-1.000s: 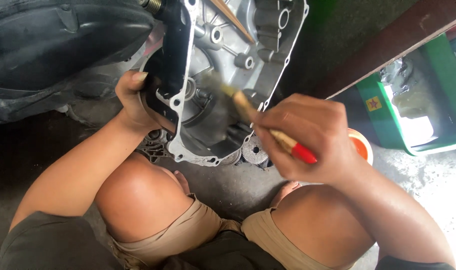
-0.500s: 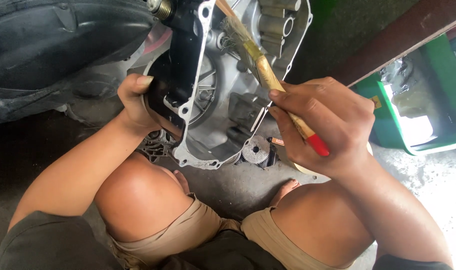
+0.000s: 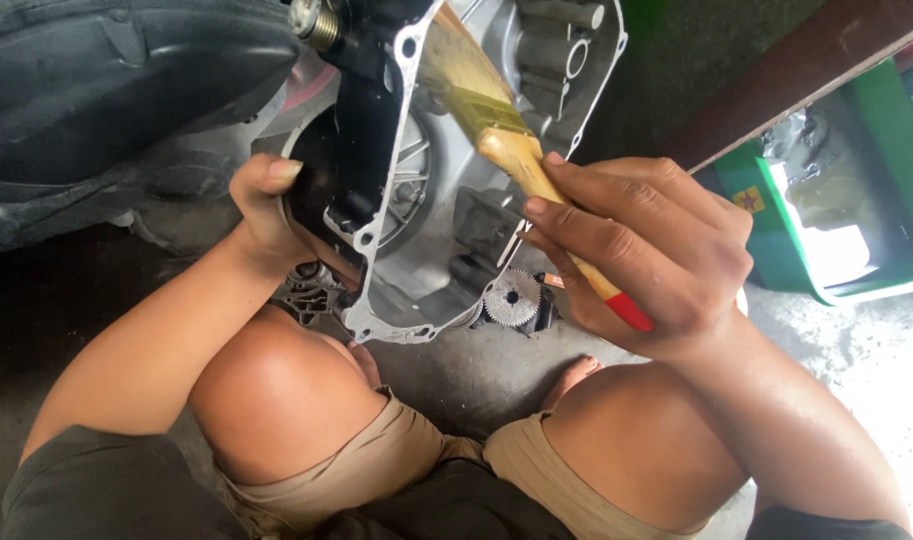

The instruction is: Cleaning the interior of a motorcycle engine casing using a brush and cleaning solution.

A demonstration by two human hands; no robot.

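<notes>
Since the earlier frames, the right hand [image 3: 641,255] has been rising and drawing the paintbrush [image 3: 516,150] upward across the metal engine cover [image 3: 446,230], so that the bristles are now lying near the cover's upper edge instead of down in its middle hollow. That hand is closing around the wooden handle, fingers curled over the top and thumb underneath, with the red handle tip sticking out below the palm. Beyond the fingertips, the yellowish bristles are pressing flat against the silver inside face of the cover. The left hand [image 3: 276,215] is gripping the cover's dark left edge, thumb laid on top and fingers wrapped behind, holding it tilted upright above the knees. Just below the right hand's fingers, a small toothed gear [image 3: 511,298] is lying on the concrete floor [image 3: 456,365], close to the cover's lower rim. Above the left hand, a black tyre [image 3: 126,90] is filling the corner. Well beyond the right wrist, a green plastic bin [image 3: 856,200] is standing.
</notes>
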